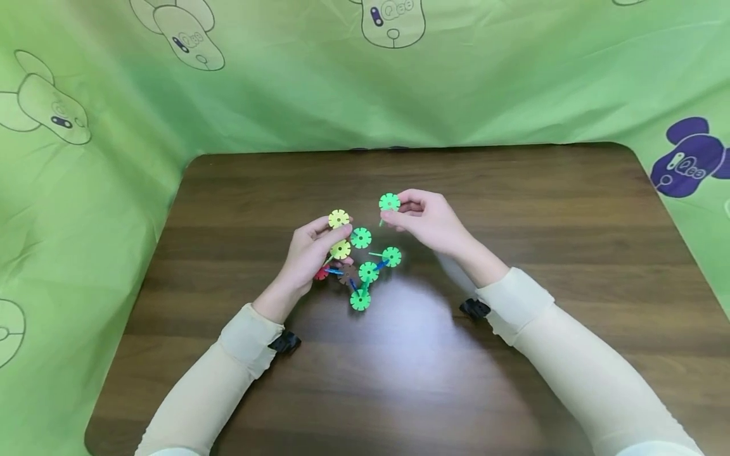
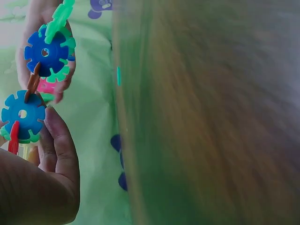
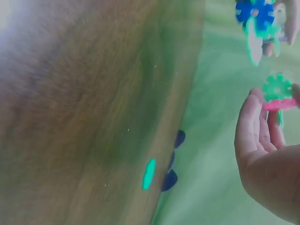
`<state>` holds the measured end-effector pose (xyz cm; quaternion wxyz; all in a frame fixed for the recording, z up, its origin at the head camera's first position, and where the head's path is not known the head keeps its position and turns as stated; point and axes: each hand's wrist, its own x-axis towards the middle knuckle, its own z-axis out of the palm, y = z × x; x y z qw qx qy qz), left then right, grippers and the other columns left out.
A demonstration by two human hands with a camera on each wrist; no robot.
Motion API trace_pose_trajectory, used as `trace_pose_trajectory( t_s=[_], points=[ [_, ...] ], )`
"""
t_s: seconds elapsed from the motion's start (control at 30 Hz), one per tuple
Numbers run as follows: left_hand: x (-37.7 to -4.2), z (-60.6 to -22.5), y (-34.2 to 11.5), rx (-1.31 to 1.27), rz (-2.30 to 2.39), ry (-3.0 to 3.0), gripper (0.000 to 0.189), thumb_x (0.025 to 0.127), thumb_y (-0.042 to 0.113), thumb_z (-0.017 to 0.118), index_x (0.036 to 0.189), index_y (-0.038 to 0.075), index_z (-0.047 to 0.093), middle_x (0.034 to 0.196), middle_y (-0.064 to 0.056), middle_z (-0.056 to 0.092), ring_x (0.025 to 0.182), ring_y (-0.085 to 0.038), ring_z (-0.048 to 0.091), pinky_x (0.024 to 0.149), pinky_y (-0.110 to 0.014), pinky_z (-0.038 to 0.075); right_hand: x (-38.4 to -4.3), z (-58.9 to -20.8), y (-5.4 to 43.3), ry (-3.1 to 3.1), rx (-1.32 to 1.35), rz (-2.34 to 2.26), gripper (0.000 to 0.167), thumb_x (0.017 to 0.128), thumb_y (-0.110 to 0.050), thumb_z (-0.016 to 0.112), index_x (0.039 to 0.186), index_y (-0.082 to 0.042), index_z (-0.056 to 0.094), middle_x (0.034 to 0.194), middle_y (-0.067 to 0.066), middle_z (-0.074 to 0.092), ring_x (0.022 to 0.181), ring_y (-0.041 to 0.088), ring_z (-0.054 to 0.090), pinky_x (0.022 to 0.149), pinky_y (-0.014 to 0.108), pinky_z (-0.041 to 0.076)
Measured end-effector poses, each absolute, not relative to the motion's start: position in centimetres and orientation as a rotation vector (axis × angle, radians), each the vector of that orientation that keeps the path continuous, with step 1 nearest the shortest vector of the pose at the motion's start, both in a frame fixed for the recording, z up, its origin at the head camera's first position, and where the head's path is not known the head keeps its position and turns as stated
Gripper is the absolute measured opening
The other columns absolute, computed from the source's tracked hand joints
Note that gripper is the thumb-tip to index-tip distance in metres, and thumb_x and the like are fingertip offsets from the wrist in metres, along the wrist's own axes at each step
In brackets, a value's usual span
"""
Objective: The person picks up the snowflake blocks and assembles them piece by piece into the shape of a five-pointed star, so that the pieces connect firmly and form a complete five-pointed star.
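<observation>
My left hand point(image 1: 305, 256) grips a cluster of joined snowflake discs, the thumb over a yellow disc point(image 1: 341, 249). Another yellow disc point(image 1: 339, 219) stands above the thumb, and a red disc point(image 1: 322, 272) is at the palm side. Blue, brown and green discs trail off to the right, ending with a green disc point(image 1: 391, 256). Up and to the right, my right hand point(image 1: 430, 218) pinches a green disc point(image 1: 390, 202), apart from the cluster. In the right wrist view a pink disc point(image 3: 280, 104) joins that piece. Blue discs point(image 2: 23, 115) of the cluster face the left wrist view.
The brown wooden table point(image 1: 547, 209) extends around both hands. A small green piece point(image 3: 149, 174) shows against the table in the right wrist view. A green printed cloth point(image 1: 296, 95) hangs behind and to the left. Black wrist cameras point(image 1: 285, 342) sit under the cuffs.
</observation>
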<state>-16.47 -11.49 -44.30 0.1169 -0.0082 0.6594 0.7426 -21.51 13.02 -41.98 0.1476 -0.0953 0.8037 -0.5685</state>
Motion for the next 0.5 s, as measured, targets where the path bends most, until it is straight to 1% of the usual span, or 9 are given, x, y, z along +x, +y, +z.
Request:
trace_pose_trajectory(
  t_s=[0.1,0.23,0.3,0.4,0.5],
  points=[
    [-16.9,-44.2,-10.3,0.015,2.201,1.901,0.045,0.099,0.023,0.072,0.133,-0.005,0.064,0.098,-0.011,0.073,0.06,-0.019,0.072,0.066,-0.031,0.063,-20.6,-41.7,13.8,2.301,-0.23,-1.722,0.036,0.096,-0.023,0.077,0.118,0.003,0.064,0.102,0.011,0.073,0.094,0.031,0.074,0.091,0.042,0.06],
    [-17.4,-43.9,-8.9,0.037,2.241,1.873,0.037,0.099,0.022,0.072,0.128,-0.001,0.068,0.096,-0.01,0.073,0.059,-0.019,0.072,0.065,-0.031,0.063,-19.8,-41.7,14.5,2.275,-0.19,-1.835,0.031,0.097,-0.019,0.076,0.117,0.003,0.066,0.099,0.008,0.076,0.089,0.016,0.075,0.088,0.038,0.061],
    [-17.6,-43.8,-8.2,0.037,2.26,1.861,0.034,0.098,0.021,0.072,0.126,0.001,0.069,0.094,-0.009,0.073,0.059,-0.019,0.072,0.063,-0.03,0.063,-19.5,-41.8,14.8,2.253,-0.169,-1.891,0.03,0.097,-0.019,0.076,0.116,0.002,0.067,0.099,0.008,0.077,0.09,0.015,0.075,0.086,0.035,0.061],
    [-17.8,-43.6,-7.3,0.033,2.28,1.841,0.034,0.099,0.021,0.073,0.125,-0.001,0.068,0.09,-0.008,0.072,0.057,-0.018,0.071,0.061,-0.028,0.062,-19.2,-42.1,15.1,2.231,-0.131,-1.959,0.029,0.097,-0.02,0.077,0.116,0.0,0.068,0.101,0.008,0.078,0.091,0.017,0.075,0.084,0.03,0.061],
    [-18.0,-43.5,-6.4,0.026,2.294,1.822,0.034,0.099,0.02,0.073,0.123,-0.002,0.067,0.089,-0.01,0.07,0.057,-0.018,0.071,0.06,-0.028,0.061,-18.9,-42.3,15.4,2.234,-0.093,-2.015,0.029,0.096,-0.021,0.078,0.115,-0.002,0.069,0.1,0.006,0.079,0.09,0.016,0.075,0.083,0.026,0.059]
  ],
)
